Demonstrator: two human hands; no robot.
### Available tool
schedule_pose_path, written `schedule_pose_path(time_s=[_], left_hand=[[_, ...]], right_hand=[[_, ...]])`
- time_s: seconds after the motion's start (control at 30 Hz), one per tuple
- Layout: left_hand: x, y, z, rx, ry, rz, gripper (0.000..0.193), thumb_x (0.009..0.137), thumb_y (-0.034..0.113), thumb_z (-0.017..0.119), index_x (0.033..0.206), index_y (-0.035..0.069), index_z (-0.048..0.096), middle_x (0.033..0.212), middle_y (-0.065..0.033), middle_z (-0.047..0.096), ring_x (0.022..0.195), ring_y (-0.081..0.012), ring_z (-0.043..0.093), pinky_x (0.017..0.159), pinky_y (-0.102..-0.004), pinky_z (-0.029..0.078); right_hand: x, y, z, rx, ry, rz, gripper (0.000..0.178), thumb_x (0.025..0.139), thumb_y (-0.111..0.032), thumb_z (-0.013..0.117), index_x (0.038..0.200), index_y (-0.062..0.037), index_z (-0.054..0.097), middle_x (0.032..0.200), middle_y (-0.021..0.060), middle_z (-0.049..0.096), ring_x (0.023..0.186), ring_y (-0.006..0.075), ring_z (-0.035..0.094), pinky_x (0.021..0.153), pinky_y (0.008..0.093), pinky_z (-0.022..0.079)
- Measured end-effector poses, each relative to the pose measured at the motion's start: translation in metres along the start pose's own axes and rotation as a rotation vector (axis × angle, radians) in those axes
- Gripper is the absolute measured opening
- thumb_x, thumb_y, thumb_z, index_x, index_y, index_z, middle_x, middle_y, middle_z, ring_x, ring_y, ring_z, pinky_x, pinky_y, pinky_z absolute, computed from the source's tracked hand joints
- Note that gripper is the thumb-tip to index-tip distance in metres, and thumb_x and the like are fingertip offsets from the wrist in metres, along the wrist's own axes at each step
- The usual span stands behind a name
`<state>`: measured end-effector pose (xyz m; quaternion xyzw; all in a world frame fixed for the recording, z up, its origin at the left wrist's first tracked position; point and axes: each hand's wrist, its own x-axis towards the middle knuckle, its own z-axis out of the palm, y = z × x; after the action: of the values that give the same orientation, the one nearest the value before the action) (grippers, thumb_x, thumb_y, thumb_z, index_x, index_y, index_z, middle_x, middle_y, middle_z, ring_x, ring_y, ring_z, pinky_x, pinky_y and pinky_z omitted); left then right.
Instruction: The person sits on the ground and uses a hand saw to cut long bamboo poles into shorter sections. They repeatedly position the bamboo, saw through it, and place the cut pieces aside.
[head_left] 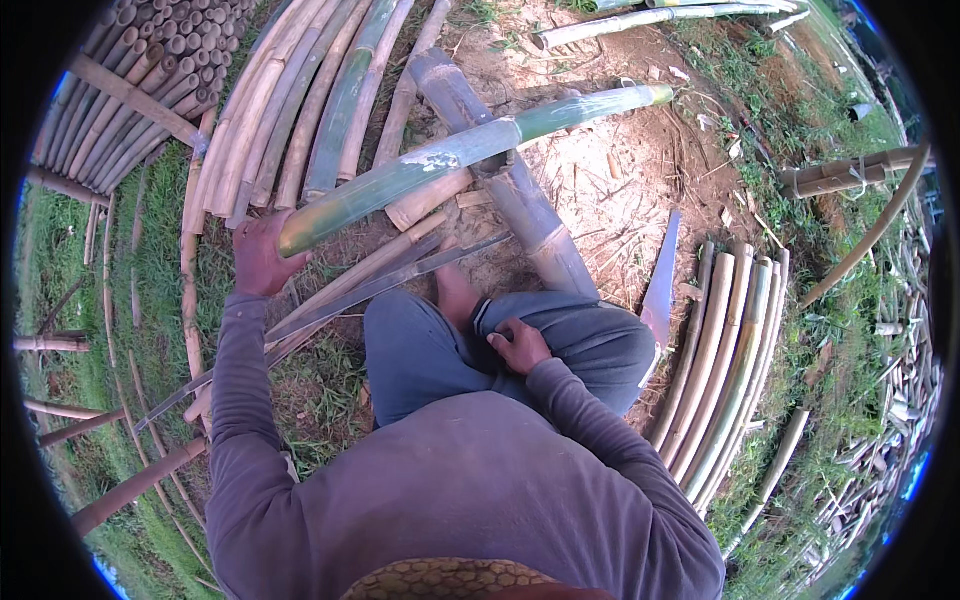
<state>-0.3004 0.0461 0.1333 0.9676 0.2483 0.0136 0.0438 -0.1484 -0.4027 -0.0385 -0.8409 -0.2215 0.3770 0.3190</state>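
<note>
My left hand (pixel 265 258) is closed around the near left end of a thick green bamboo pole (pixel 440 155). The pole slants up to the far right and lies across a thick, weathered bamboo length (pixel 535 220) on the ground. On my lap rests my right hand (pixel 520 347), its fingers loosely curled with nothing seen in them. A hand saw (pixel 660 285) stands beside my right knee, blade pointing away from me; my leg partly hides its lower end. One bare foot (pixel 456 297) shows beside the weathered length.
Cut bamboo poles (pixel 290 110) lie side by side at the far left, with a stacked pile (pixel 150 95) beyond. Shorter bamboo pieces (pixel 725 370) lie together at my right. Split strips (pixel 390 275) cross the ground by my left knee. Wood scraps (pixel 900 420) litter the far right.
</note>
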Motion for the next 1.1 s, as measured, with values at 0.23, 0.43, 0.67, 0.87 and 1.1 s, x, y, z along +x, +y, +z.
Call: schedule_pose_path(time_s=[0.23,0.43,0.67,0.87,1.1], left_hand=[[-0.205,-0.088,0.043,0.097,-0.116,-0.329,0.072,0.062,0.029,0.093,0.126,0.014,0.064,0.119,-0.0129,0.072,0.117,-0.0351,0.065,0.113,-0.0533,0.038],[-0.318,-0.026,0.046,-0.181,-0.239,-0.190,0.076,0.056,0.033,0.091,0.120,0.008,0.060,0.091,-0.0190,0.070,0.087,-0.0453,0.067,0.084,-0.0531,0.053],[-0.328,0.069,0.059,-0.339,-0.181,-0.187,0.073,0.067,0.037,0.087,0.123,0.003,0.056,0.108,-0.0206,0.066,0.099,-0.0425,0.067,0.092,-0.0532,0.051],[-0.200,0.154,0.092,-0.601,0.001,-0.065,0.079,0.082,0.054,0.083,0.131,0.000,0.053,0.123,-0.0224,0.060,0.114,-0.0424,0.061,0.103,-0.0534,0.044],[-0.032,0.211,0.021,-1.113,0.178,0.213,0.089,0.088,0.059,0.078,0.149,0.001,0.048,0.127,-0.0205,0.066,0.121,-0.0375,0.064,0.108,-0.0526,0.046]], right_hand=[[0.008,0.001,0.004,0.038,-0.048,-0.011,0.049,0.092,-0.042,0.078,0.119,-0.0010,0.072,0.106,0.0254,0.077,0.105,0.0381,0.075,0.095,0.0453,0.057],[0.062,-0.139,0.035,1.234,-0.111,0.139,0.063,0.092,-0.046,0.082,0.128,0.0018,0.062,0.106,0.0095,0.070,0.094,0.0287,0.070,0.087,0.0439,0.058],[0.115,-0.176,0.028,1.349,0.006,0.081,0.053,0.091,-0.033,0.084,0.126,-0.0026,0.061,0.100,0.0118,0.067,0.082,0.0276,0.070,0.076,0.0438,0.062],[0.084,-0.337,-0.156,0.961,0.080,-0.555,0.041,0.094,-0.020,0.081,0.124,0.0008,0.063,0.103,0.0118,0.070,0.083,0.0246,0.071,0.077,0.0378,0.060],[0.090,-0.375,-0.350,-0.068,0.564,-0.627,0.066,0.084,-0.037,0.089,0.130,0.0033,0.066,0.110,0.0127,0.072,0.094,0.0216,0.070,0.088,0.0345,0.056]])
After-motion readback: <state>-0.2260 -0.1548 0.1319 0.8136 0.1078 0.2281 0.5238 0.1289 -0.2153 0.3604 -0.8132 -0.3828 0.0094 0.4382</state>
